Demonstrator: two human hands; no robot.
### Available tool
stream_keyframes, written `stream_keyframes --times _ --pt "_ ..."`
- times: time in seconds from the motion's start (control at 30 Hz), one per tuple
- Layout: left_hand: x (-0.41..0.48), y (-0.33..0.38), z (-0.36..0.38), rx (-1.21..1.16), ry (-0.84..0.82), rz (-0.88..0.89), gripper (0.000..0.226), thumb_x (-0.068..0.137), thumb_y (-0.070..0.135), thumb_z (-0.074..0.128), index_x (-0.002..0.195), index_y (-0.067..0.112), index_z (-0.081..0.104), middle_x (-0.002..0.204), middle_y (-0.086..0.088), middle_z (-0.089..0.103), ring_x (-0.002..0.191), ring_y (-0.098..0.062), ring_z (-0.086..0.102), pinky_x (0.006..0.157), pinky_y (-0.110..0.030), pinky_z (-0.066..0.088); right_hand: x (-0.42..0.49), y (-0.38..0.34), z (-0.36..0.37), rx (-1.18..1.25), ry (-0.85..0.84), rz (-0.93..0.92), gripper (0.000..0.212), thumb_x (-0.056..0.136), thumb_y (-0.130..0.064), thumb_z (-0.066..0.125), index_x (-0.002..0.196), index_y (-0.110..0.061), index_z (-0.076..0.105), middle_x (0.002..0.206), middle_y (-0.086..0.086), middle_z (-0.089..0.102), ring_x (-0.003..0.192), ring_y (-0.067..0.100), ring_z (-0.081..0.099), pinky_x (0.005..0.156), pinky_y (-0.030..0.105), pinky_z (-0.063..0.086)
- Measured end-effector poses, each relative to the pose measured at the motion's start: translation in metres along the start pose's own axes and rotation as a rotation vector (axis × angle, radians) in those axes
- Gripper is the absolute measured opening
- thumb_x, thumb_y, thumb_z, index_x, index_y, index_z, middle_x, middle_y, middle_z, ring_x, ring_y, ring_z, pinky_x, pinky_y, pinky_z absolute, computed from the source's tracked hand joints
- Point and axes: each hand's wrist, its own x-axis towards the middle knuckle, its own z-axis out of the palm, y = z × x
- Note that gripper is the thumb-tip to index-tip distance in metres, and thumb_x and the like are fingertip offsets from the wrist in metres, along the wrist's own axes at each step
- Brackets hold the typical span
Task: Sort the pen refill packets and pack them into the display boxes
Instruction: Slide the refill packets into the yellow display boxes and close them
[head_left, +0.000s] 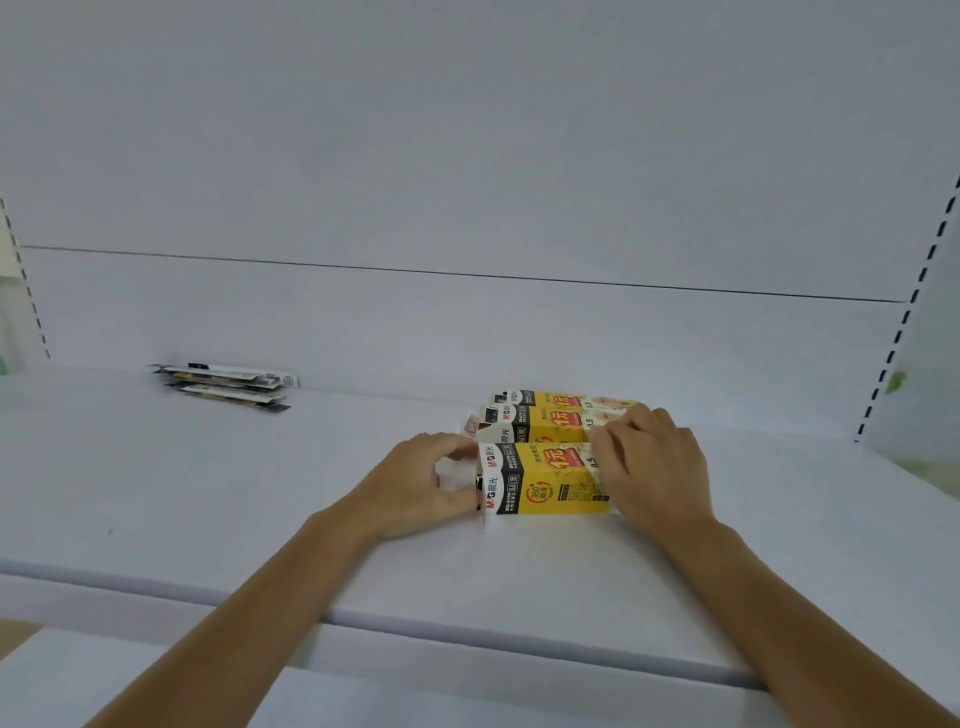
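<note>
Three yellow-and-black display boxes are being kept on their sides in a tight row on the white shelf (260, 493), right of centre, each touching its neighbour, with the printed faces turned upward. The nearest display box (545, 480) is being held at both ends. Its open left end, where a white flap (451, 475) is showing, is being gripped by the left hand (415, 486), with the thumb curled in from below and the fingers curled in from above so that the end is being pinched between them. Its right end is being covered by the right hand (652, 462), whose fingers are being curled over the top edge and pressed down onto the box, clamping it against the shelf. The middle box (540, 428) and the far box (561, 399) are lying just behind it, the far one near the back panel (467, 182). Whether packets are already sitting inside the boxes cannot be told. A loose stack of pen refill packets (228, 387) is lying flat well apart from the boxes, at the back left of the shelf against the panel. A slotted upright (906, 312) is being seen along the right edge.
</note>
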Motion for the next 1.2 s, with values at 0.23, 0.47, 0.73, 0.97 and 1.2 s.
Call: stream_keyframes --times 0.23,0.47,0.73,0.97,1.2 --pt "0.003 -0.012 0.002 -0.1 -0.031 0.027 0.037 0.072 0.021 0.079 0.097 0.033 0.055 0.095 0.018 0.065 0.083 0.017 0.056 0.071 0.001 0.038 -0.002 -0.016 -0.006 -0.013 -0.036 0.096 0.056 0.084 -0.036 0.013 0.073 -0.014 0.064 0.082 -0.003 0.047 0.081 0.017 0.045 0.069 0.03 0.027" --pt "0.008 -0.014 0.003 -0.105 -0.055 0.01 0.035 0.07 0.03 0.078 0.09 0.038 0.051 0.09 0.018 0.066 0.081 0.003 0.059 0.074 -0.01 0.042 -0.001 -0.018 0.001 -0.002 0.023 0.092 0.055 0.08 -0.035 0.017 0.064 -0.011 0.064 0.079 0.003 0.057 0.075 0.021 0.046 0.066 0.031 0.029" --pt "0.008 -0.014 -0.004 0.202 0.114 0.057 0.069 0.046 0.077 0.051 0.099 0.033 0.051 0.1 0.02 0.047 0.098 -0.005 0.041 0.081 -0.025 0.034 0.005 -0.016 0.009 -0.085 0.027 0.173 0.047 0.076 -0.031 0.023 0.061 -0.01 0.062 0.074 0.005 0.056 0.074 0.025 0.049 0.066 0.033 0.028" --pt "0.012 -0.021 0.002 0.27 -0.063 0.157 0.072 0.062 0.077 0.026 0.102 0.035 0.069 0.075 0.015 0.054 0.077 -0.003 0.047 0.064 -0.02 0.031 0.006 -0.011 0.012 -0.046 0.07 0.165 0.045 0.079 -0.033 0.021 0.074 -0.009 0.06 0.076 0.006 0.059 0.071 0.025 0.048 0.063 0.033 0.029" --pt "0.011 -0.014 -0.007 0.272 -0.05 0.045 0.055 0.075 0.066 0.046 0.106 0.027 0.068 0.098 0.009 0.065 0.083 -0.007 0.054 0.076 -0.03 0.04 0.016 -0.021 -0.013 -0.016 -0.162 0.139 0.043 0.093 -0.031 0.038 0.133 -0.016 0.045 0.127 0.004 0.055 0.116 0.025 0.043 0.093 0.042 0.034"
